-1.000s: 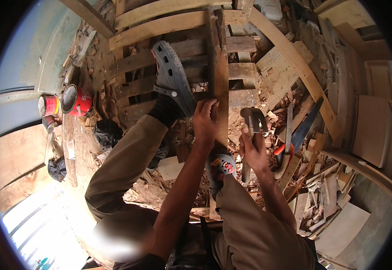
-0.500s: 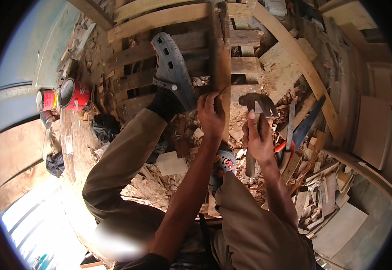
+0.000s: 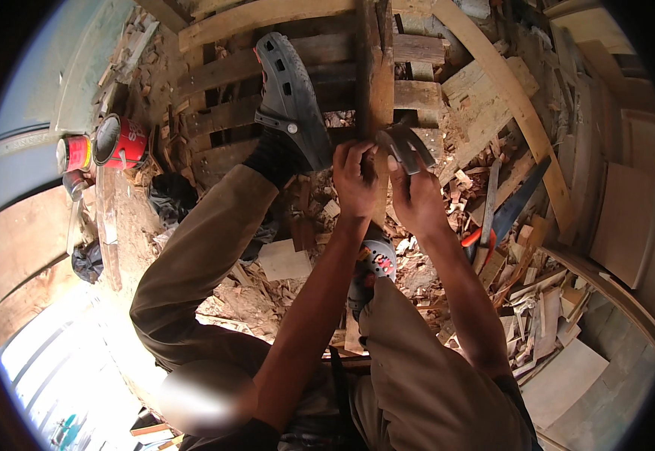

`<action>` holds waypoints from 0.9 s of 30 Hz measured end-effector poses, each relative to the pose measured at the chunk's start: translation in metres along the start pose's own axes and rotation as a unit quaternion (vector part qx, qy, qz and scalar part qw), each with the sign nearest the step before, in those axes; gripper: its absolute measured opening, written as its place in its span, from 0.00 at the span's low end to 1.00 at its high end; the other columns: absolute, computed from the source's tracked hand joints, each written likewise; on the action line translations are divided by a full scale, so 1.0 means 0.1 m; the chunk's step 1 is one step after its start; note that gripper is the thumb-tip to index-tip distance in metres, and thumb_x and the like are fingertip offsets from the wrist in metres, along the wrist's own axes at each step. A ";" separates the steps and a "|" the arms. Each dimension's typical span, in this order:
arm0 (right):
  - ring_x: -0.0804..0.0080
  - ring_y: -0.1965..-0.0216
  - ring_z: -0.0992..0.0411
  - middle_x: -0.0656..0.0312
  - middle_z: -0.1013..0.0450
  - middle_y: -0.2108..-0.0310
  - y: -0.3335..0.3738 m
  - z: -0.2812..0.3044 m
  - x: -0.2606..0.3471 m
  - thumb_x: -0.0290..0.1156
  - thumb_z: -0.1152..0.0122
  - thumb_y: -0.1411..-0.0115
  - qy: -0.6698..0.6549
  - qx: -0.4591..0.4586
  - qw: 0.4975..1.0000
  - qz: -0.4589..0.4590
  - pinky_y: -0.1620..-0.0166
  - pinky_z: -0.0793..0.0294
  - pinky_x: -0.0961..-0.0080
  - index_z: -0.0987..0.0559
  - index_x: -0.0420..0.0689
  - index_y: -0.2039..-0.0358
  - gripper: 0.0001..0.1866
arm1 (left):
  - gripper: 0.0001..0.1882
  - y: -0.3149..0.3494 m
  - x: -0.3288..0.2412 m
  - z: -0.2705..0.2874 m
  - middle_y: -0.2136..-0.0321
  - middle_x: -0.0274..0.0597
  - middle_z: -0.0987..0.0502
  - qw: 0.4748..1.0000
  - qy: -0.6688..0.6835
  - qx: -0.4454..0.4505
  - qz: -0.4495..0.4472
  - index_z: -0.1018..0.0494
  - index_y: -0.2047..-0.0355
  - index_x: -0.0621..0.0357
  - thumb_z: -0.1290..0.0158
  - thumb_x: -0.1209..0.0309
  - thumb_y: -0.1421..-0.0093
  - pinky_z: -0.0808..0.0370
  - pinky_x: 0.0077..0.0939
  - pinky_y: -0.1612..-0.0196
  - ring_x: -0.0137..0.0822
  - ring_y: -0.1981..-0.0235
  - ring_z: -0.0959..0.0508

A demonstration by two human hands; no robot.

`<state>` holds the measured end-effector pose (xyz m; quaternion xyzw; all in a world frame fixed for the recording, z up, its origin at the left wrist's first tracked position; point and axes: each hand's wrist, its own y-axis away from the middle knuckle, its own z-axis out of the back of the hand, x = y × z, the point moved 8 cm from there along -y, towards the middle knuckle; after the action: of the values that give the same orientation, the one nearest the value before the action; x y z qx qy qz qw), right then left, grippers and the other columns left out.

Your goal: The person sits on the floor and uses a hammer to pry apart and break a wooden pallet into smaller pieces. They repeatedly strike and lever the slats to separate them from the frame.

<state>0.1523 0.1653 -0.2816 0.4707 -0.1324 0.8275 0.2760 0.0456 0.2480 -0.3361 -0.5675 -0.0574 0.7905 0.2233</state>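
Observation:
My right hand (image 3: 421,203) is closed round the handle of a claw hammer (image 3: 405,145), its thumb up against the metal head. The hammer's striking face is at the right side of an upright-running wooden beam (image 3: 380,83), close to my left fingertips. My left hand (image 3: 355,188) is closed in a pinch against the beam's near part, on what looks like a thin nail, mostly hidden by the fingers and hammer head. Under the beam's near end sits my right clog (image 3: 376,259). My left foot, in a grey clog (image 3: 288,94), rests on the pallet slats (image 3: 226,116).
Right of the beam lie a handsaw (image 3: 519,199) with an orange handle and a long plank (image 3: 511,98). Wood scraps (image 3: 549,323) cover the floor at right. At left stand a red can (image 3: 122,143), a smaller can (image 3: 77,154) and a black plastic bag (image 3: 171,197).
My right hand has brought the hammer up and left, from beside the beam to my left fingertips. My left hand stays pinched at the beam. The view has shifted slightly.

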 end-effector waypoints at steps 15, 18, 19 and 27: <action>0.33 0.59 0.26 0.34 0.25 0.59 0.02 0.02 0.05 0.37 0.50 0.29 0.044 -0.009 0.998 0.051 0.58 0.26 0.48 0.33 0.35 0.42 0.22 | 0.09 -0.01 -0.01 -0.01 0.64 0.50 0.26 1.000 0.018 0.016 0.009 0.24 0.62 0.61 0.43 0.82 0.43 0.26 0.41 0.61 0.51 0.63 0.24; 0.53 0.71 0.28 0.46 0.27 0.69 0.05 0.09 0.13 0.37 0.52 0.28 0.062 -0.062 0.989 0.119 0.68 0.29 0.59 0.30 0.36 0.44 0.19 | 0.09 -0.01 -0.02 0.02 0.65 0.50 0.27 0.999 -0.008 0.028 -0.015 0.26 0.62 0.61 0.43 0.82 0.43 0.28 0.42 0.60 0.53 0.63 0.25; 0.60 0.75 0.32 0.51 0.30 0.74 0.09 0.11 0.03 0.38 0.52 0.28 0.055 -0.058 0.993 0.082 0.72 0.33 0.63 0.30 0.36 0.45 0.19 | 0.09 -0.02 -0.02 0.01 0.65 0.51 0.27 0.999 -0.022 0.032 -0.028 0.27 0.61 0.61 0.44 0.82 0.42 0.28 0.42 0.59 0.53 0.62 0.26; 0.79 0.81 0.38 0.67 0.34 0.81 0.52 0.49 -0.36 0.51 0.53 0.28 -0.041 -0.054 0.987 -0.144 0.77 0.36 0.75 0.29 0.34 0.47 0.28 | 0.07 -0.02 -0.12 0.28 0.65 0.53 0.26 0.997 0.052 0.045 0.025 0.29 0.60 0.61 0.46 0.78 0.38 0.27 0.41 0.61 0.51 0.63 0.24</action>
<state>0.1710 0.0873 -0.2847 0.5029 -0.1193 0.7506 0.4117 0.0235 0.2496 -0.3155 -0.5986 0.0039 0.7669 0.2311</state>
